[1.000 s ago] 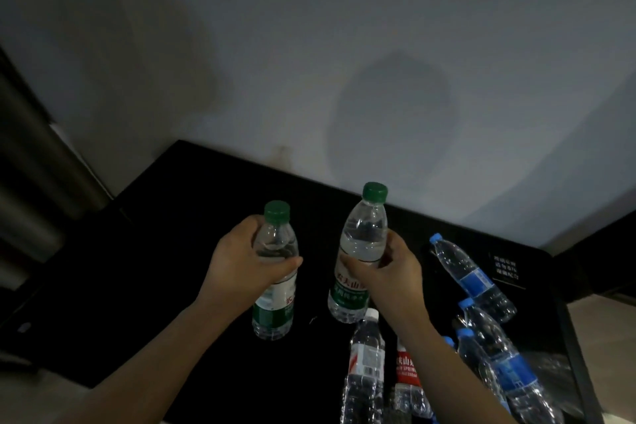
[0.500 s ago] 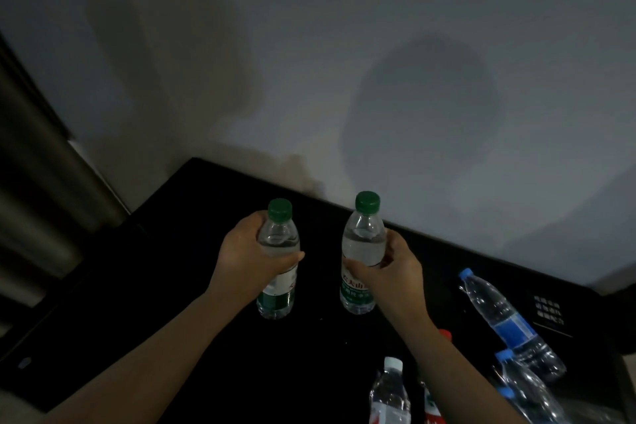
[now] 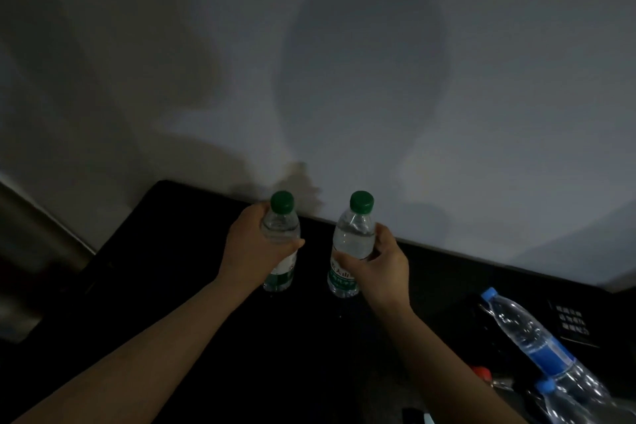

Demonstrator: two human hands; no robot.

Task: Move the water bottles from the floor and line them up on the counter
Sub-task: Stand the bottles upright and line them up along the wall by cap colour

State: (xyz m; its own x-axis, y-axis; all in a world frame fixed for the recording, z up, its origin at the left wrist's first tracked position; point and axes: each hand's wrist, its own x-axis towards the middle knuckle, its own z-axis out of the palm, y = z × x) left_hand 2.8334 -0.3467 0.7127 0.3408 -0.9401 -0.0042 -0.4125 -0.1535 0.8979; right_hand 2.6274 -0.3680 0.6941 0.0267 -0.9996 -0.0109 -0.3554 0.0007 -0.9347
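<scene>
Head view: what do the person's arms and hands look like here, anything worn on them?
The left hand and right hand are bare, as are the left forearm and right forearm, up to the frame's edge. No sleeve, glove, watch, bracelet or ring shows. The light is dim, so fine marks cannot be told.

My surface is black and runs back to a pale wall. Far along it, close to the wall, two green-capped bottles are upright, side by side but apart: the left bottle in my left grip, the right bottle in my right grip. I cannot tell whether their bases touch down. At the near right are a blue bottle, a second blue bottle and a red cap. A printed card lies beyond them.
</scene>
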